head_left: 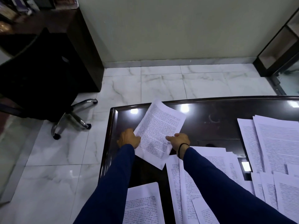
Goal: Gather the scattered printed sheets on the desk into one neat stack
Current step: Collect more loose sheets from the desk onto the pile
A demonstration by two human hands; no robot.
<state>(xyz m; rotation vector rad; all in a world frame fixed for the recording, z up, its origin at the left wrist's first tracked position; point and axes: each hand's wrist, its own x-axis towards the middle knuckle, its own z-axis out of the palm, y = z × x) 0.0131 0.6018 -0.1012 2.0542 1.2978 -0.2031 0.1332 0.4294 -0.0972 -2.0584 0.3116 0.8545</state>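
while both hands' fingers grip it, the paper bundle (157, 131) tilts above the desk (210, 126).

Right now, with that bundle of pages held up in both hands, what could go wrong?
1. The held sheets jut past the desk's far edge; if a grip slips, pages might land on the floor.
2. The left hand and right hand pinch only the side edges, so the bundle may bend or fan out.
3. A sleeve could drag the loose sheets near the right arm out of place.
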